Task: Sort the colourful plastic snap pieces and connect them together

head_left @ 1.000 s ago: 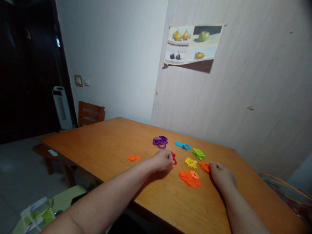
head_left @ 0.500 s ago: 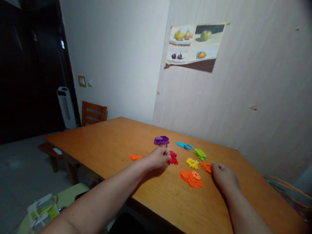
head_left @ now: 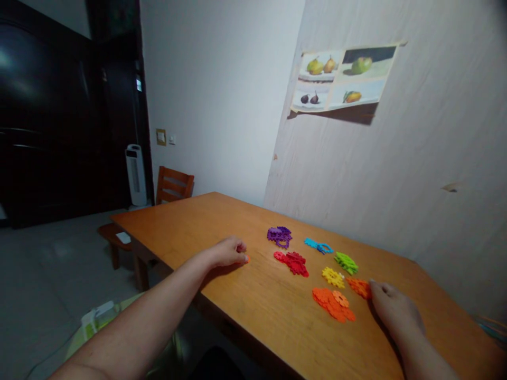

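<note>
My left hand (head_left: 231, 251) is low over the table's left part, its fingers curled together. A small bit of an orange flower-shaped piece (head_left: 247, 259) shows at the fingertips; the rest is hidden by the hand. My right hand (head_left: 396, 307) rests on the right side with curled fingers, touching orange toy gears (head_left: 358, 287). Its fingertips are partly hidden. Between the hands lie red gears (head_left: 296, 263), yellow gears (head_left: 332, 277) and a pile of flat orange flower-shaped pieces (head_left: 331, 304). Purple gears (head_left: 279, 236), blue gears (head_left: 319, 245) and green gears (head_left: 346, 263) lie farther back.
The wooden table (head_left: 190, 219) meets the wall on its far side. A wooden chair (head_left: 174, 184) stands beyond its left end, near a low stool (head_left: 111, 233). A pale green seat (head_left: 158, 345) is below the near edge.
My left hand has moved left from the red gears to the orange flower-shaped pieces, uncovering the red pile. My right hand stays at the orange gears. The view has turned left.
</note>
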Tool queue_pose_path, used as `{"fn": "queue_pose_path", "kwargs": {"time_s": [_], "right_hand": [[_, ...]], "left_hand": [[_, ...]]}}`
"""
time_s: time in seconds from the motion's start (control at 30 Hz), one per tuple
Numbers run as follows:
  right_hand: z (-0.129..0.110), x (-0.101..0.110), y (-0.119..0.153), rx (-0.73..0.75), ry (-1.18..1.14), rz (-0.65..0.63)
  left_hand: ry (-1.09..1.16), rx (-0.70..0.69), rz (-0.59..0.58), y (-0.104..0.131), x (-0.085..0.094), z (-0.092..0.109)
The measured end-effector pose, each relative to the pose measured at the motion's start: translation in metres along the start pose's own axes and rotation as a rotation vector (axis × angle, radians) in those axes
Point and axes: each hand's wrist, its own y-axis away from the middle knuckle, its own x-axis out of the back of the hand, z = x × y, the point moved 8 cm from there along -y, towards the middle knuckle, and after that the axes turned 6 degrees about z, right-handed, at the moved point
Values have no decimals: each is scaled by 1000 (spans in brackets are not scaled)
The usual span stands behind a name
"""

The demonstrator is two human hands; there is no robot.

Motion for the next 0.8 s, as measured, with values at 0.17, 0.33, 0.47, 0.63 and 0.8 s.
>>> {"fn": "queue_pose_path", "kwargs": {"time_s": [0.17, 0.33, 0.47, 0.63, 0.8], "right_hand": [[2, -1, -2, 9, 11, 18], [-4, 1, 1, 30, 39, 11], [-7, 5, 4, 12, 24, 19], [-11, 9, 7, 4, 24, 41], [-14, 14, 12, -5, 8, 61]], "left_hand": [[-274, -127, 76, 1, -1, 16], [-331, -67, 78, -5, -4, 21], [-225, -85, 59, -9, -21, 34], [124, -161, -82, -8, -86, 73], [284, -187, -199, 0, -143, 126]]}}
